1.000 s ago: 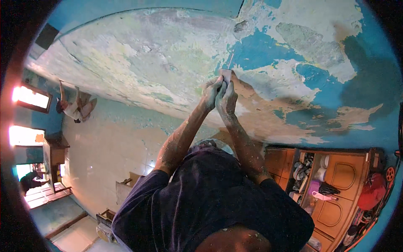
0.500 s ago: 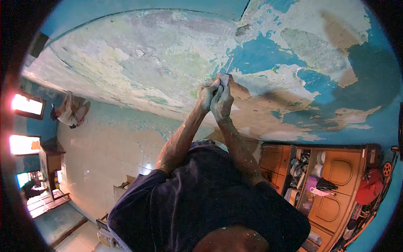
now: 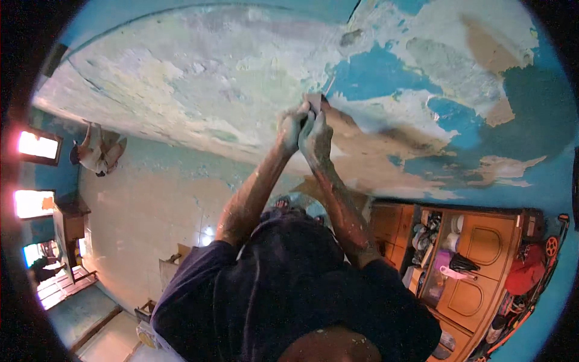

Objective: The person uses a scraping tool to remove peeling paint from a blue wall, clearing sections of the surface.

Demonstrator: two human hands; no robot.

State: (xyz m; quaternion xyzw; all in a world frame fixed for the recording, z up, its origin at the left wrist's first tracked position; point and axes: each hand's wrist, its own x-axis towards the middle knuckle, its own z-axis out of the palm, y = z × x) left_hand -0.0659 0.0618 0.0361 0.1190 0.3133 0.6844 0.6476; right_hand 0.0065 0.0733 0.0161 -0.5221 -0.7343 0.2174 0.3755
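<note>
Both my hands are closed together around a scraper [image 3: 315, 101] with a flat grey blade. Its handle is hidden inside my grip. My left hand [image 3: 291, 128] and my right hand [image 3: 315, 134] press side by side, dusty with pale powder. The blade's edge meets the wall [image 3: 241, 78], where much of the paint is gone and whitish plaster shows. Just to the right of the blade a patch of blue paint [image 3: 377, 75] remains on the plaster, with ragged edges.
Paint flakes lie on the pale tiled floor [image 3: 145, 211]. Another person [image 3: 99, 154] crouches by the wall at the far left. A wooden cabinet [image 3: 476, 259] with shelves of goods stands at the right, beside a red bag [image 3: 523, 269].
My hands and the scraper have moved slightly up and left along the wall, and the blade has turned a little. My feet now show below my arms.
</note>
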